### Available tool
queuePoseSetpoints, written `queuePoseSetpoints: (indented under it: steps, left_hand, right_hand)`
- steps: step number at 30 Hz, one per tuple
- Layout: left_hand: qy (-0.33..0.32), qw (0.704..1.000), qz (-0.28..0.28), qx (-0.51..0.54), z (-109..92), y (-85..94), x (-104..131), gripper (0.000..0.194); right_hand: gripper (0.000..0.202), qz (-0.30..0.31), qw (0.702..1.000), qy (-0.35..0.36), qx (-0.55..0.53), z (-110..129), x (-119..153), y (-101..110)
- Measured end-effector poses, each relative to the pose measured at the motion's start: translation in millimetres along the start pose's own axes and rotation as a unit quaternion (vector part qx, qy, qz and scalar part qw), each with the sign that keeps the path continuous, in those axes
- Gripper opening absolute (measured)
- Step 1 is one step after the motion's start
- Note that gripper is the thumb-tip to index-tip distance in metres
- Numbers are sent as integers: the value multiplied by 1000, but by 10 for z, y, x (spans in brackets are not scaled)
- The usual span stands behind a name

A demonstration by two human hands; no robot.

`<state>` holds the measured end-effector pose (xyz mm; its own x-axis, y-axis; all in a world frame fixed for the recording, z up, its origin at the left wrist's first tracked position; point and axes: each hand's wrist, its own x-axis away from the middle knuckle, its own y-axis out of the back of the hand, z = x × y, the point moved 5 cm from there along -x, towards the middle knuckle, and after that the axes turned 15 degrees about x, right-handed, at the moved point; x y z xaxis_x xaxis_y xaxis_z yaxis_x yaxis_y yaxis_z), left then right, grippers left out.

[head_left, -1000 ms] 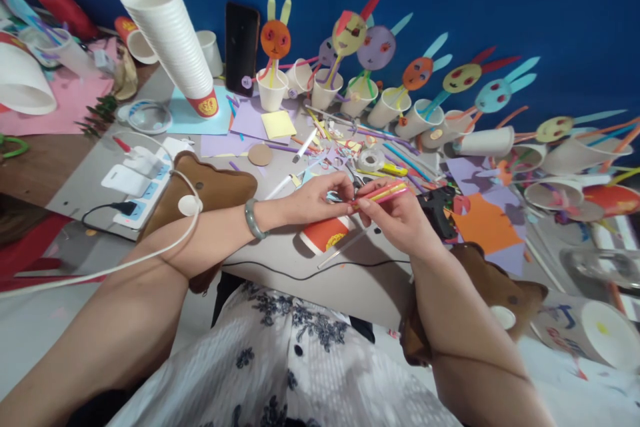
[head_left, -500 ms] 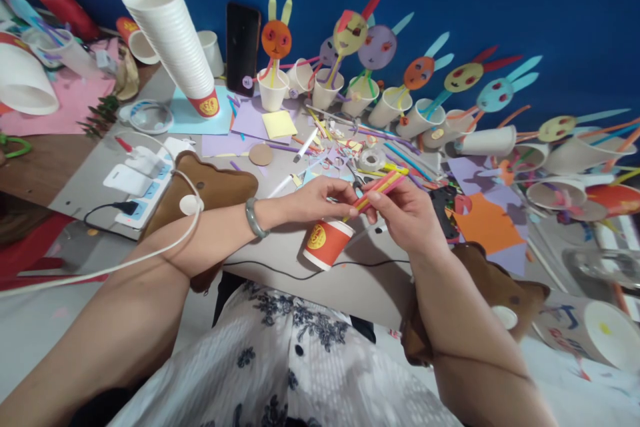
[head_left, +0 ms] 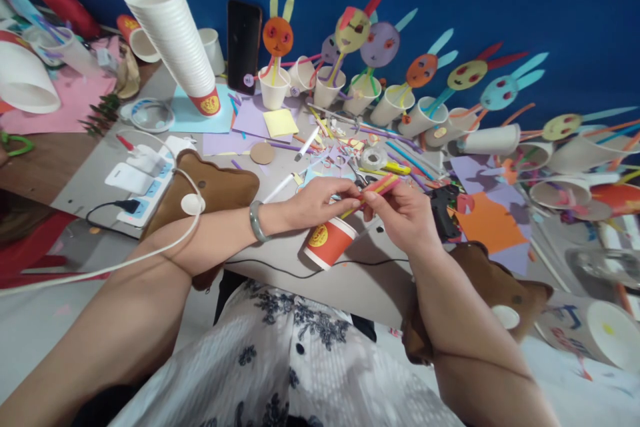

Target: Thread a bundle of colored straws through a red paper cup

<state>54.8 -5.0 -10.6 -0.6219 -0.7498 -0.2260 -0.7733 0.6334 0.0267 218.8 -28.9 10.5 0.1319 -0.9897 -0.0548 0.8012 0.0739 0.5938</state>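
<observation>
Pink and yellow straws [head_left: 379, 185] are bundled between my two hands, over the table near its front. My right hand [head_left: 403, 213] is closed on the bundle, thumb on top. The fingers of my left hand [head_left: 323, 201] pinch at the bundle's lower left end, where a bit of yellow shows. Just beneath them a red and white paper cup [head_left: 331, 245] stands slightly tilted, its rim partly hidden by my left hand. Scissors [head_left: 361, 177] lie just behind the hands, mostly covered.
Paper-cup rabbit figures [head_left: 367, 90] line the blue wall. A tall cup stack [head_left: 175, 40] and a phone [head_left: 244, 47] stand at the back left. Paper scraps, straws and a tape roll [head_left: 373, 159] litter the middle. A power strip [head_left: 145, 193] with cables lies left.
The bundle of straws has shifted a little lower, and less of its upper end sticks out past my right hand. My left fingers have closed in nearer to my right hand.
</observation>
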Motion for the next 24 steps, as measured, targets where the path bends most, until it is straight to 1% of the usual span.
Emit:
queuePoseSetpoints:
  steps: [5, 10, 14, 19, 21, 24]
  left_hand:
    - [-76, 991, 11, -108, -70, 2, -1, 35]
    - [-92, 974, 25, -204, -44, -69, 16, 38]
    - [-139, 943, 62, -297, -56, -120, 20, 40]
    - [-202, 904, 100, -364, -125, -103, 29, 29]
    - [-218, 898, 92, -371, -166, -78, 29, 29]
    - [-221, 899, 56, -374, -210, -37, 24, 29]
  right_hand:
    - [43, -10, 1000, 18, 14, 20, -15, 0]
    - [45, 5, 999, -3, 45, -16, -2, -11]
    - [47, 27, 999, -4, 39, -15, -6, -13]
    - [50, 93, 996, -10, 10, -14, -46, -13]
    - [51, 116, 993, -14, -18, -28, -51, -11]
    - [49, 134, 990, -11, -51, -36, -48, -8]
